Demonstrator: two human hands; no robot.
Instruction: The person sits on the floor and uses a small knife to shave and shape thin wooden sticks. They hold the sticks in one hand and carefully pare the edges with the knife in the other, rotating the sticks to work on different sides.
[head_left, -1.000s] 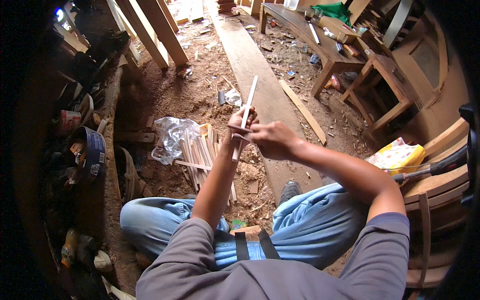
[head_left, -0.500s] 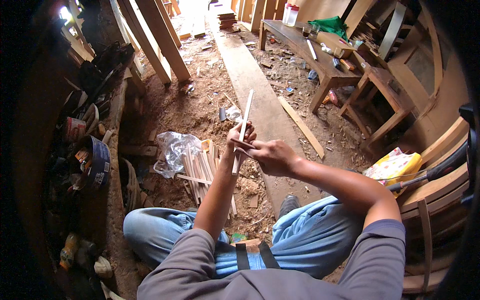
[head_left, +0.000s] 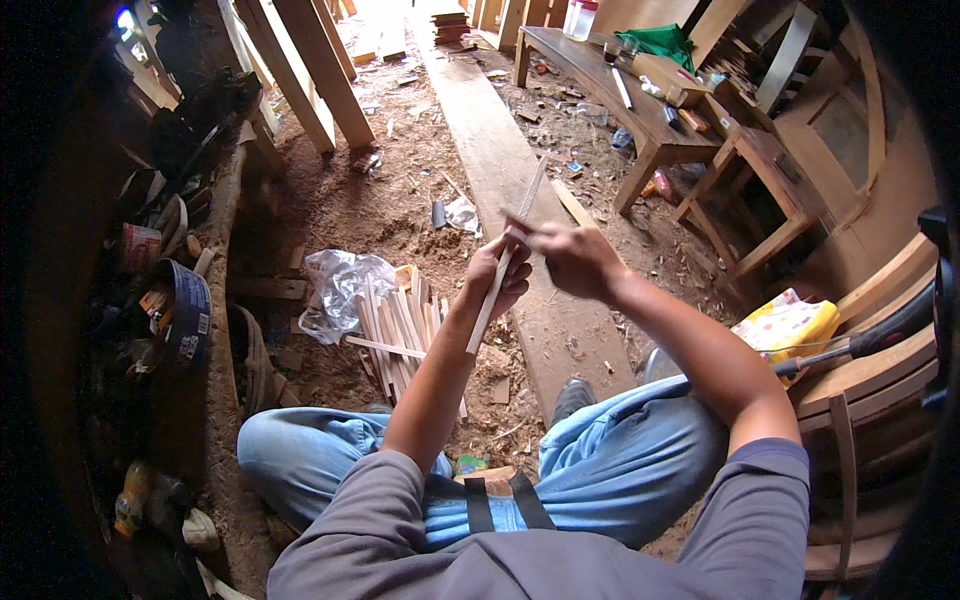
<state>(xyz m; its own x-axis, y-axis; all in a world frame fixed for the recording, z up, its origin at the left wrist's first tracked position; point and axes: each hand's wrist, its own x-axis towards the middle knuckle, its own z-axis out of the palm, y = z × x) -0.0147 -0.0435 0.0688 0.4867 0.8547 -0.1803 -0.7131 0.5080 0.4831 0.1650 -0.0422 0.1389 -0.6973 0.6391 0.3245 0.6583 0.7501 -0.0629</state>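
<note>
At the upper right, a wooden table (head_left: 640,120) carries a green cloth (head_left: 664,42) and clear jars (head_left: 580,22) with red lids; a wooden stool (head_left: 778,170) stands near its end. A long board (head_left: 480,115) lies on the littered floor (head_left: 400,190), well apart from a crumpled plastic bag (head_left: 345,285). Leftward sits a blue bucket (head_left: 192,320); rightward, a yellow packet (head_left: 800,325).
</note>
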